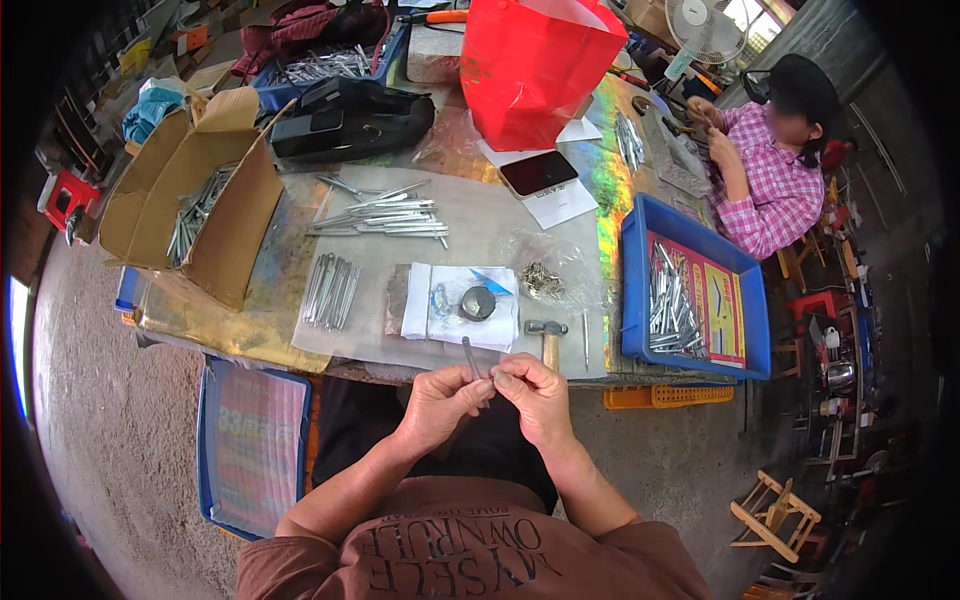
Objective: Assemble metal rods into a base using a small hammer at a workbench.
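My left hand (440, 402) is closed around a slim grey metal strip (469, 352), which points up and away from me at the table's front edge. My right hand (533, 396) pinches close against the left fingertips; whatever lies between its fingers is too small to make out. Just beyond them, a round dark metal block (477, 303) sits on a white paper pad (428, 312). A hammer (547, 336) lies to its right with its handle toward me, beside a thin metal rod (586, 340). Small brass-coloured parts (541, 281) rest on clear plastic behind the hammer.
Metal strips lie in a neat row (331, 291) and a loose pile (385, 214). An open cardboard box (255, 215) stands left, a blue tray (757, 320) right. Farther back are a phone (538, 174) and red bag (535, 75). A co-worker (770, 165) sits at far right.
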`<state>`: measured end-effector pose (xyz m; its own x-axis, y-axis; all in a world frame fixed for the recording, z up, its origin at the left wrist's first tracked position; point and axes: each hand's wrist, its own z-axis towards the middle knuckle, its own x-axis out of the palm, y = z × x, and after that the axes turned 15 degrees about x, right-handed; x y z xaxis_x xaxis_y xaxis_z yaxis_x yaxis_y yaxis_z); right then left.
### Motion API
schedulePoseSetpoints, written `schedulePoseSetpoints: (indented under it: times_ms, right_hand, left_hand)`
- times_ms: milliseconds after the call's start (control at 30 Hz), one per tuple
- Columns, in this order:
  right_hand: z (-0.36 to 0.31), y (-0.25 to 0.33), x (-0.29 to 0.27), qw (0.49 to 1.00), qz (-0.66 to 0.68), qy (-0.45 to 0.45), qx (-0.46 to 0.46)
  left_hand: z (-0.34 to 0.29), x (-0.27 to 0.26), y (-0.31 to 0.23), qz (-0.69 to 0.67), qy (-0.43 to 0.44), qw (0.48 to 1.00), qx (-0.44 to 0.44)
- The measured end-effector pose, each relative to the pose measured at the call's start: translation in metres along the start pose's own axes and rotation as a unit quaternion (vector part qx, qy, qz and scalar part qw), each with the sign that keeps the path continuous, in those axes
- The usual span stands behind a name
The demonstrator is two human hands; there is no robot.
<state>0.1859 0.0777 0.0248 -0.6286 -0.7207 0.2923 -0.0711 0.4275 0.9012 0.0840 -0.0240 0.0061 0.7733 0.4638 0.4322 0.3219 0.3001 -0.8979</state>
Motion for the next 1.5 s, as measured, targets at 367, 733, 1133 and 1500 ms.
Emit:
schedulePoseSetpoints:
  times_ms: [367,733,1133,1500]
  right_hand:
    - [-0.002,0.008,0.004,0.933,-0.325,-0.04,-0.152]
    - [-0.006,0.02,0.002,0.919,-0.382,-0.012,-0.095]
    - [-0.013,-0.015,0.009,0.993,-0.115,-0.001,0.042]
    - [-0.013,-0.017,0.011,0.995,-0.089,-0.005,0.044]
  left_hand:
    - [-0.001,-0.01,-0.002,0.005,0.001,1.0,-0.005]
    - [-0.003,-0.013,-0.006,-0.007,0.026,0.999,-0.033]
    - [-0.002,-0.013,-0.003,-0.214,-0.133,0.968,-0.003]
    - [-0.005,-0.009,0.0,-0.225,-0.145,0.964,-0.002]
